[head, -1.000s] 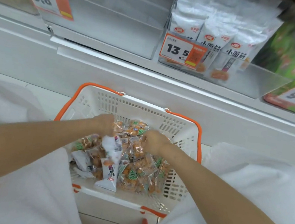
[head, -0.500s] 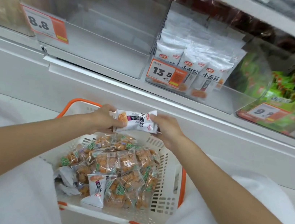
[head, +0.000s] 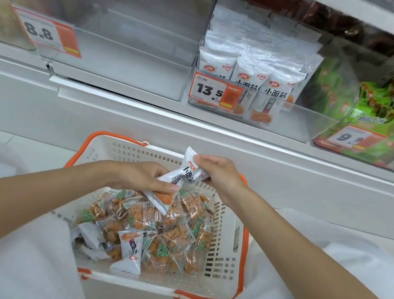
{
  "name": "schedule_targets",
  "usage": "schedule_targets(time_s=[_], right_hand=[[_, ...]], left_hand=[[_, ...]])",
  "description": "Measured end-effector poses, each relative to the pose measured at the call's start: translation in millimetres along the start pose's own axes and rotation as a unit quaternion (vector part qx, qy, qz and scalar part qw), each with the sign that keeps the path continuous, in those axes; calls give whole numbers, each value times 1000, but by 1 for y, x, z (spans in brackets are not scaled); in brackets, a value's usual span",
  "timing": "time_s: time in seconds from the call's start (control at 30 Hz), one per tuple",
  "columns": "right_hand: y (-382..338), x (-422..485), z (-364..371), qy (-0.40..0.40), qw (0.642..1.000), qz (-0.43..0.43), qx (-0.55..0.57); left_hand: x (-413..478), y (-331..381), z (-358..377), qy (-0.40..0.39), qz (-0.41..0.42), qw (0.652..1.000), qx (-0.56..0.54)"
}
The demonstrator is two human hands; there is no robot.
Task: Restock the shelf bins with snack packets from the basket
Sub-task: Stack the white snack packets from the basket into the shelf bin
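From my feed, the shelf (head: 144, 119) carries clear bins: the bin tagged 13.5 (head: 303, 123) holds upright white packets (head: 252, 73), and the next one to the right holds green packets (head: 377, 116) (its far side is blurred and cut off). Below, the basket (head: 224, 259) holds a heap of clear-wrapped orange snacks (head: 171, 234) and a few loose white ones (head: 129, 251). Just above it a single white packet (head: 188, 173) hangs tilted, with the left hand (head: 141, 175) pinching its lower end and the right hand (head: 220, 171) gripping its top.

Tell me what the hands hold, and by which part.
One white snack packet: the right hand pinches its upper end, the left hand grips its lower end.
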State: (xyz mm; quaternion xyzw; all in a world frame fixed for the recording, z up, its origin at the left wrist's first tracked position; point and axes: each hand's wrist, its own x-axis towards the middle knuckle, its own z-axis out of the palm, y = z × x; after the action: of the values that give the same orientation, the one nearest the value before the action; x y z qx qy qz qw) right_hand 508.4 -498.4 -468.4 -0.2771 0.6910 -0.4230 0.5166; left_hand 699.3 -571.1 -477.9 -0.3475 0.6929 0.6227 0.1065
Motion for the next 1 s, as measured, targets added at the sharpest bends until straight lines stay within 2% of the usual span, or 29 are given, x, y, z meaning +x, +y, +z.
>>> schedule_targets(time_s=[0.23, 0.33, 0.47, 0.63, 0.73, 0.83, 0.9, 0.93, 1.0], right_hand=[[-16, 0, -20, 14, 999, -33, 40], [-22, 1, -27, -21, 998, -21, 49], [-25, 2, -39, -82, 996, 16, -16], [-31, 3, -46, -57, 997, -19, -57], [-35, 4, -47, -33, 998, -30, -41], [-30, -1, -40, -88, 996, -4, -2], [-22, -7, -31, -148, 989, 21, -6], [-18, -9, -28, -153, 988, 24, -11], [-14, -12, -25, -102, 994, 6, -25]], left_hand=[[5, 8, 4, 37, 53, 996, -63], [8, 4, 2, 52, 63, 994, -73], [11, -5, 1, 69, 58, 993, -77], [13, -1, 0, 76, 49, 994, -58], [17, 1, -4, 109, 64, 991, -43], [20, 5, -3, 131, 82, 986, -58], [21, 13, 1, 130, 101, 985, -56], [22, 15, 3, 130, 106, 984, -55], [22, 21, 5, 120, 106, 986, -54]])
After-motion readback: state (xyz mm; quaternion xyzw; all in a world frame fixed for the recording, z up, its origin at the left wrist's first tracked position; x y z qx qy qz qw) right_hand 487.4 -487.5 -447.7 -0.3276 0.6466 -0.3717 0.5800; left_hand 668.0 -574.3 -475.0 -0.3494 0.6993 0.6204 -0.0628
